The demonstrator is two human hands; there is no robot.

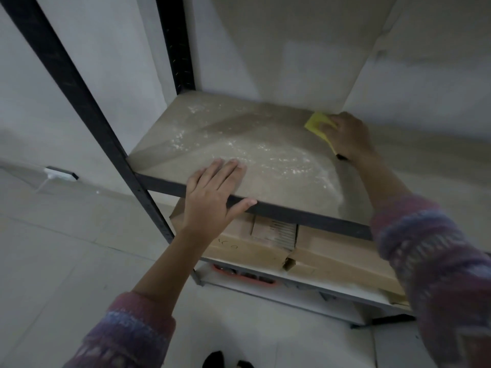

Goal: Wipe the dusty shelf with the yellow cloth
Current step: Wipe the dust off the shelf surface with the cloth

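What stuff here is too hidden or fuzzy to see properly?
All in the head view:
Yellow cloth: the right hand covers most of it; only a corner shows.
Cardboard boxes: the shelf's front rail and the left hand hide their tops; the scribble on one is too blurred to read.
Orange thing lower down: too dim to identify.
Dark shapes at the bottom: cut off by the frame.

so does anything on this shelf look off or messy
Yes: white powdery specks are strewn over the shelf board, thickest across its middle and front, just past the left hand. The yellow cloth, held under the right hand, sits at the back right corner.
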